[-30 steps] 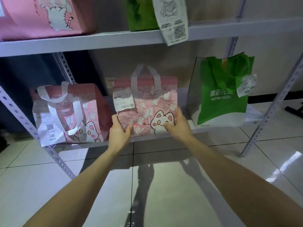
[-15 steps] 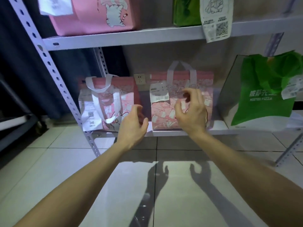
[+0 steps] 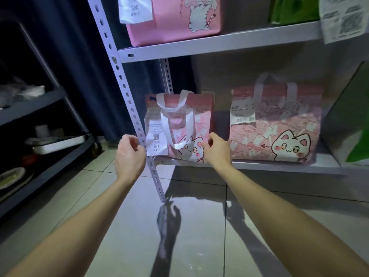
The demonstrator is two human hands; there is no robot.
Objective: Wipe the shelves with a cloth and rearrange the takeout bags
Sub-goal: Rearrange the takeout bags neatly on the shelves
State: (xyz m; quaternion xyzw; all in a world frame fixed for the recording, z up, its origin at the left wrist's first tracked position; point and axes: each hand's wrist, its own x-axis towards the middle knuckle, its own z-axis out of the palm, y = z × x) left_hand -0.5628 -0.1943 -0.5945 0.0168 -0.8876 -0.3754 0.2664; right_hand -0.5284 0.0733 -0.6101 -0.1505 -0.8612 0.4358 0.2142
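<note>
On the lower shelf [image 3: 279, 167], the right hand [image 3: 218, 153] sets curled fingers against the small pink bag [image 3: 201, 108]; actual grip cannot be confirmed. The left hand [image 3: 129, 156] hovers beside the receipt [image 3: 156, 136], loosely curled, empty.

On the lower shelf [image 3: 279, 166] I see the small bag [image 3: 201, 116] leftmost, the wide bag [image 3: 275, 126] just right of it. The post [image 3: 123, 84] stands before the small bag's left edge. Of my hands, the left hand [image 3: 129, 156] is left of the post and the right hand [image 3: 217, 150] is at that bag's right edge.
</note>
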